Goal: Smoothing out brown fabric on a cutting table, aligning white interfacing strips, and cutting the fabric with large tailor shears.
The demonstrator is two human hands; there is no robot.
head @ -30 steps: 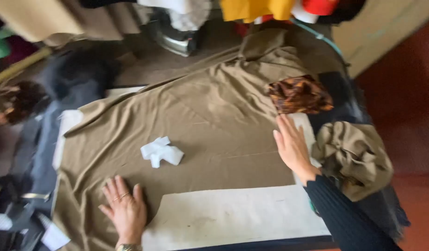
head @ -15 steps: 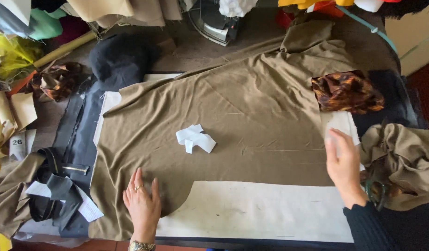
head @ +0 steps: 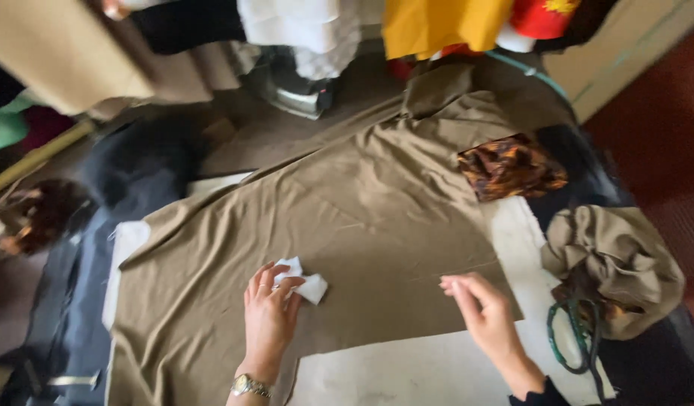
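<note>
A tailoring workshop: olive cloth (head: 347,225) spread flat, scissors (head: 576,338), fabric heaps.

**Open cloth in the middle, clutter round the edges**

I see bare room across the tan cloth (head: 377,218). On it only the white scrap (head: 306,282) under my left hand (head: 270,319). Right of the cloth: patterned fabric (head: 511,165), tan bundle (head: 614,263), green scissors (head: 569,342). Behind it, the iron (head: 290,94).

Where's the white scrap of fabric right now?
In the head view, the white scrap lies on the olive-brown cloth, left of centre, under the left hand.
</note>
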